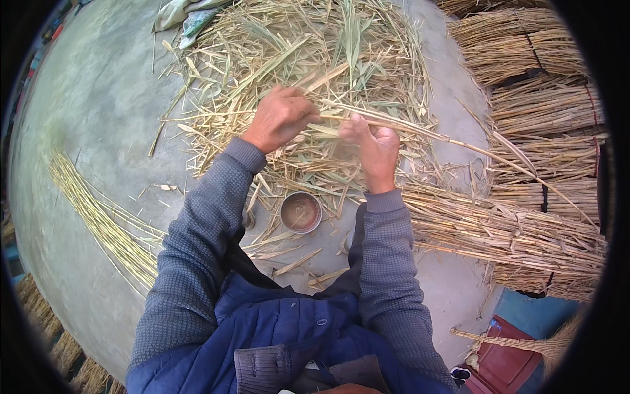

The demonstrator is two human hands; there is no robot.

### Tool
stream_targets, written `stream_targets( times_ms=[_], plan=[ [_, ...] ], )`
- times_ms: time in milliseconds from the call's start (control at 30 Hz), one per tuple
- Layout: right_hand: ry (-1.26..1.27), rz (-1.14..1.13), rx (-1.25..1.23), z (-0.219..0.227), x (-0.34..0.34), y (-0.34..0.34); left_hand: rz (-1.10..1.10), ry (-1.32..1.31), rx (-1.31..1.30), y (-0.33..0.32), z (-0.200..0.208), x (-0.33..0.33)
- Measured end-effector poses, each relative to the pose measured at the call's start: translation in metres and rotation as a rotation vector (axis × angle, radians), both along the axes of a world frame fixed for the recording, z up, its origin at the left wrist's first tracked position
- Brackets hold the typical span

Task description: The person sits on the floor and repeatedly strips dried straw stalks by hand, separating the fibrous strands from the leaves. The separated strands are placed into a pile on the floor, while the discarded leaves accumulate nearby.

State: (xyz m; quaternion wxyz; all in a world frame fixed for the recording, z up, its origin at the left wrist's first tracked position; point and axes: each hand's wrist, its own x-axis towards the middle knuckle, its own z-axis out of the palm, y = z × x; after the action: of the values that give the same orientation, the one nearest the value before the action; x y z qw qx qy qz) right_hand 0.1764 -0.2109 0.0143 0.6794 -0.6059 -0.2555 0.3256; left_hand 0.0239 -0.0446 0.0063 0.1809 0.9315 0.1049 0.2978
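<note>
Fingers of my left hand [282, 117] curl closed, on what I cannot tell from this end; those of my right hand [373, 148] pinch a dry stalk [448, 138], probably steadying its long rightward trail. Grey floor [108, 98] spreads left, leaf litter [387, 72] beyond the hands, tied reed bundles [545, 115] stacked right.
</note>
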Motion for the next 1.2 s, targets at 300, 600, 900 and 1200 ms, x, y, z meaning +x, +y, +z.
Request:
stream_targets(
  times_ms=[300, 600, 900, 1200],
  plan=[
    [-0.024, -0.064, 0.090, 0.024, 0.037, -0.034, 0.195, 0.517, -0.192, 0.060, -0.008, -0.056],
    [-0.039, -0.097, 0.119, 0.023, 0.016, -0.018, -0.060, -0.117, -0.316, 0.000, -0.013, 0.016],
    [0.048, -0.127, 0.087, 0.009, 0.028, -0.029, 0.006, -0.234, -1.240, 0.006, -0.005, 0.017],
    [0.083, -0.153, 0.029, 0.002, 0.035, -0.036, 0.522, 0.422, 0.224, 0.067, -0.026, -0.027]
  ],
)
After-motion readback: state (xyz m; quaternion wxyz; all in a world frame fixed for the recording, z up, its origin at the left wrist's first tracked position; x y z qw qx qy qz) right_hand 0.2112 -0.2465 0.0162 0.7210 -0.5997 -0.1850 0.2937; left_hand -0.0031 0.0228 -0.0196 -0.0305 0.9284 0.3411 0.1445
